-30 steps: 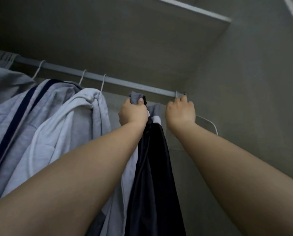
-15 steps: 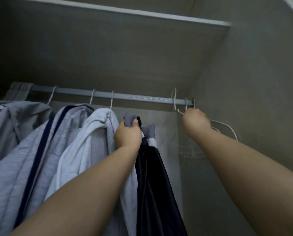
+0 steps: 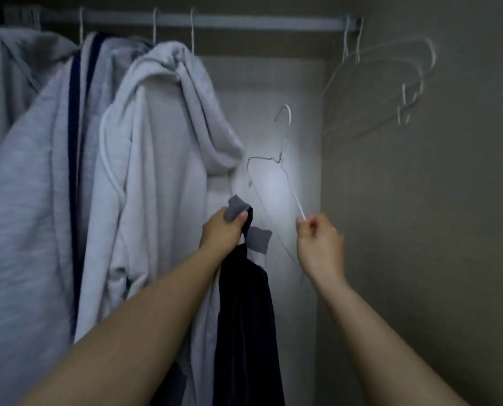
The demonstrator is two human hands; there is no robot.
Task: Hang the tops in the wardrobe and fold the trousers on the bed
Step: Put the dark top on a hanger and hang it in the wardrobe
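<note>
- Two hands were busy: the left hand (image 3: 225,230) gripped the dark top (image 3: 245,317) by its grey collar, near the hanging hoodies (image 3: 156,171).
- The right hand (image 3: 317,240) pinched a thin wire hanger (image 3: 284,171), just right of the top.
- The hanger could slip from that small pinch, or the top could slide off.

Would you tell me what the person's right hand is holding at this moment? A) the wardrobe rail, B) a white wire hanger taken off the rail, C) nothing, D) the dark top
B: the right hand pinches the white wire hanger by one arm, its hook free below the rail, while the left hand grips the dark top.
</note>
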